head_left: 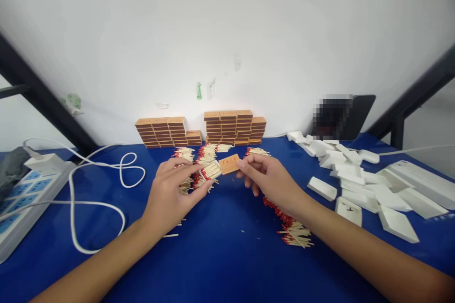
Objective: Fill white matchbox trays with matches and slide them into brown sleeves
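Observation:
Between the thumb and fingers of my left hand [170, 189] is a small white matchbox tray [219, 176] filled with red-tipped matches [210, 170]. My right hand [268, 175] pinches an orange printed matchbox sleeve [229, 164] by its right end. The sleeve's left end meets the tray's right end; whether the tray sits inside it I cannot tell. Behind and below the hands, loose matches [206, 152] lie in heaps, partly hidden. Another pile of matches [295, 234] lies under my right forearm.
Stacked matchboxes [161, 132] and a second stack [228, 127] stand against the wall. White empty trays [355, 179] are heaped at the right, near a dark device [359, 115]. At the left lie a power strip [31, 194] and a looping white cable [72, 198] on the blue table [227, 265].

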Available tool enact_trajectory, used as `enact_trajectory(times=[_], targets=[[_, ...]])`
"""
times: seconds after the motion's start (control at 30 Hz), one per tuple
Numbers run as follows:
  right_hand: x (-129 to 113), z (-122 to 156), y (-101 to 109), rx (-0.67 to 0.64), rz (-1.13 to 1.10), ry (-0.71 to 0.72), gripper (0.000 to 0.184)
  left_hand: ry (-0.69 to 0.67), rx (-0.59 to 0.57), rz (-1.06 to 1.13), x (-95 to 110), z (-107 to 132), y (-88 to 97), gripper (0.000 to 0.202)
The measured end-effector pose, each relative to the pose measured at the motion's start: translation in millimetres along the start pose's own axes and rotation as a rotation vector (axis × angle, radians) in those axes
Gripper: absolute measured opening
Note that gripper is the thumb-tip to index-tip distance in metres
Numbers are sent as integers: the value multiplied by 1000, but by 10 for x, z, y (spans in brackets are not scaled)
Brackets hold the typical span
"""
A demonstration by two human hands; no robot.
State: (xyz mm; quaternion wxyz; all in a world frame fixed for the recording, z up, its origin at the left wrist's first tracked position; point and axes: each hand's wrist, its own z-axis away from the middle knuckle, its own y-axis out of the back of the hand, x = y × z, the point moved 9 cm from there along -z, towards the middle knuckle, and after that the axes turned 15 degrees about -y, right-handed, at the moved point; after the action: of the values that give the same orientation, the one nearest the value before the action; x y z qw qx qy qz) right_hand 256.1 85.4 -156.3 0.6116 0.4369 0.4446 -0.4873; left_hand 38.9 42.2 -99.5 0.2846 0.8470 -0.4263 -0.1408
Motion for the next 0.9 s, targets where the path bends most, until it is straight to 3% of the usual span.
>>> enact_trajectory(times=[0.4, 0.9], targets=[[3, -19, -15, -63, -13, -16, 49, 167, 20, 91, -137, 96, -48, 30], [-13, -32, -12, -83, -1, 72, 44, 110, 0, 206, -96, 9, -49, 30]])
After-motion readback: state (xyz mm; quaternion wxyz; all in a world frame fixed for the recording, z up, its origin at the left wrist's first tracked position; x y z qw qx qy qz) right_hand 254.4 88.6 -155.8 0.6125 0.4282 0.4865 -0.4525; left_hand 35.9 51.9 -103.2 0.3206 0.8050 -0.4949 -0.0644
